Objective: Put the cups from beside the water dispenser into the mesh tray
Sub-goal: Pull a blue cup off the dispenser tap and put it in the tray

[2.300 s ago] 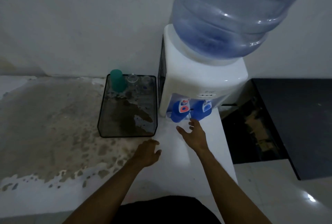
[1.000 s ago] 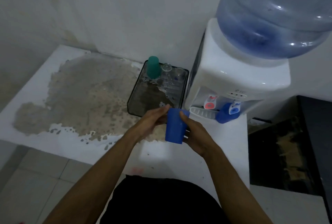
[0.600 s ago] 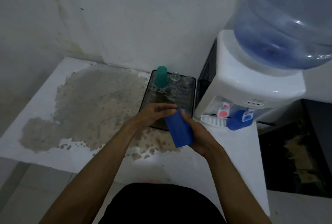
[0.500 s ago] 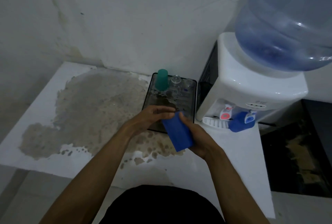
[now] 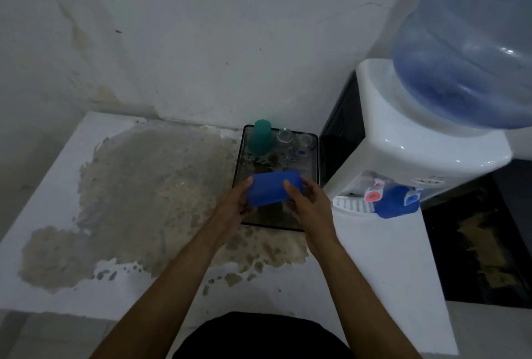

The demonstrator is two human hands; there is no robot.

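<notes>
A blue plastic cup lies on its side in the air, held between my left hand and my right hand. Both hands hover over the near half of the dark mesh tray. At the tray's far end stand an upside-down green cup and two clear glasses. A second blue cup stands on the white drip grille under the taps of the water dispenser, right of the tray.
The white counter carries a large worn brown patch left of the tray. A wall rises right behind the tray. The big blue water bottle overhangs at upper right. A dark lower surface lies beyond the counter's right edge.
The blue cup went from upright to tilted to lying sideways. Both hands carried it forward, from the counter in front of the tray to above the tray's near half.
</notes>
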